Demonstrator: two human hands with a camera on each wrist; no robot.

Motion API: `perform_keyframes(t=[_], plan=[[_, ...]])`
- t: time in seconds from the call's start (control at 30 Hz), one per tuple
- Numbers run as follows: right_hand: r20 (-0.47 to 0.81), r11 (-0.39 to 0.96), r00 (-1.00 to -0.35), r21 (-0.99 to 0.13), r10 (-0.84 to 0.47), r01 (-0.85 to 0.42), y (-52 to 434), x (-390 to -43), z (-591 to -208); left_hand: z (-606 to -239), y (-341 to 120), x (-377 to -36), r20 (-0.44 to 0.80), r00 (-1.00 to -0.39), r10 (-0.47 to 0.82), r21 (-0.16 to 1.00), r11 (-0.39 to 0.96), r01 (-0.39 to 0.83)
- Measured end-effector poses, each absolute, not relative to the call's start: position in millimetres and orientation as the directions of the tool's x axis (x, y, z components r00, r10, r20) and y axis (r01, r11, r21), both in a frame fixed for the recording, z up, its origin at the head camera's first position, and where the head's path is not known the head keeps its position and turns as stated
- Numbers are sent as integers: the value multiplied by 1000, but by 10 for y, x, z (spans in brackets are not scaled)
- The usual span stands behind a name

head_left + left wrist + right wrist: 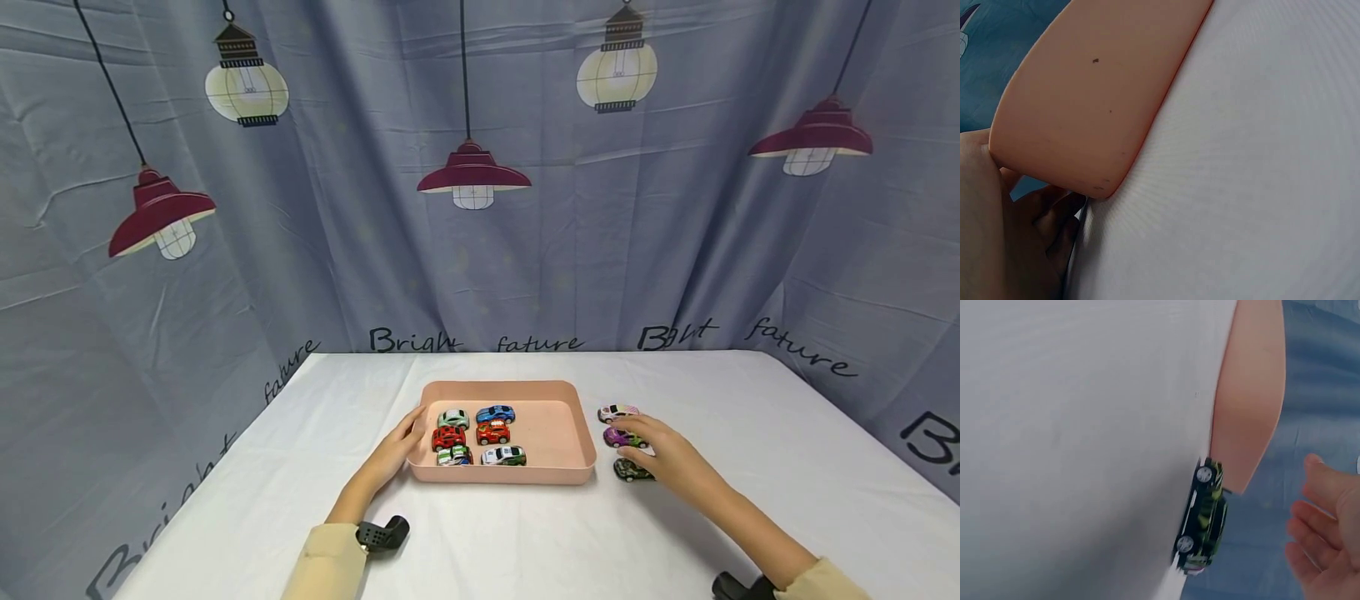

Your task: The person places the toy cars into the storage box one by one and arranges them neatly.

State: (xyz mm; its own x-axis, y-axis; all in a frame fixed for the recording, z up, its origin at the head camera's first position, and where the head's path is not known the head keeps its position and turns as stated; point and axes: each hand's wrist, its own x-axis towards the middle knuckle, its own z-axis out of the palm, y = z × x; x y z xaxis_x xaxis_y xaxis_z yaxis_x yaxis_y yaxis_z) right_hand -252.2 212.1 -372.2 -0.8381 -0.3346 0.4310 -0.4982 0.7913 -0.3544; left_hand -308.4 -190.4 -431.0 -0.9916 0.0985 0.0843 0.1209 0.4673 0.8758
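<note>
Head view: the left hand (401, 446) was laid flat-fingered against the tray (581, 433) wall; the right hand's (660, 454) grip hung relaxed, empty, over the purple car (619, 437), right of centre. A pinch across its sides was advisable.

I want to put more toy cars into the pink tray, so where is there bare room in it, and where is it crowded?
The pink tray is bare in its right part, between the six toy cars and the right wall. Its left half is crowded with those cars in two columns. Outside, the strip by the right wall is tight: three more cars lie there, under the right hand.
</note>
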Motion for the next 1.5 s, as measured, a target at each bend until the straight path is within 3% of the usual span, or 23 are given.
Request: perform_keyframes(t=[0.67,1.17,1.5], plan=[[231,813,-892,-369,-390,-451,2493,-2573,-3887,-4291,-1921,-3089,116,-987,110,861,484,155],[229,817,-874,-314,-429,-483,2516,-2689,-3934,-4310,-1933,-3085,78,-992,96,870,480,115],[199,819,-892,-356,-405,-451,2532,-2690,-3885,-4320,-1924,-3077,71,-994,88,872,478,105]])
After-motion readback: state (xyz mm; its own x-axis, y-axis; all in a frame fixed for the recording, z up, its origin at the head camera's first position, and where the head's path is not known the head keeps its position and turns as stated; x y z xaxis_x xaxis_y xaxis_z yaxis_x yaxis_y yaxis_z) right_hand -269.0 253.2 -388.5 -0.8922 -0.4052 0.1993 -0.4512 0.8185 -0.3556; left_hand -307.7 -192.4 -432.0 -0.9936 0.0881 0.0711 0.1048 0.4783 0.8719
